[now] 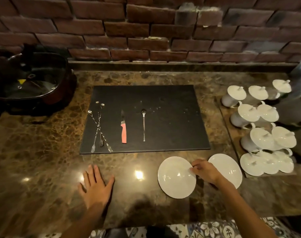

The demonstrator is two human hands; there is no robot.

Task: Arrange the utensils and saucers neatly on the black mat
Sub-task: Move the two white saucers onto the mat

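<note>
A black mat (172, 134) lies in the middle of the marble counter. On its left part lie three twisted bar forks (99, 129), crossed over each other, then a knife with a pink handle (123, 130), then a long thin spoon (143, 126). Two white saucers rest on the counter in front of the mat's right corner: the nearer saucer (176, 177) and a second saucer (229, 167) to its right. My right hand (203, 170) pinches the right rim of the nearer saucer. My left hand (95, 185) lies flat on the counter, fingers spread, holding nothing.
An electric pan with a glass lid (29, 85) stands at the back left. Several white lidded cups (263, 127) crowd a tray on the right. A brick wall (146, 28) backs the counter. The counter's front edge (146, 224) runs just below my arms.
</note>
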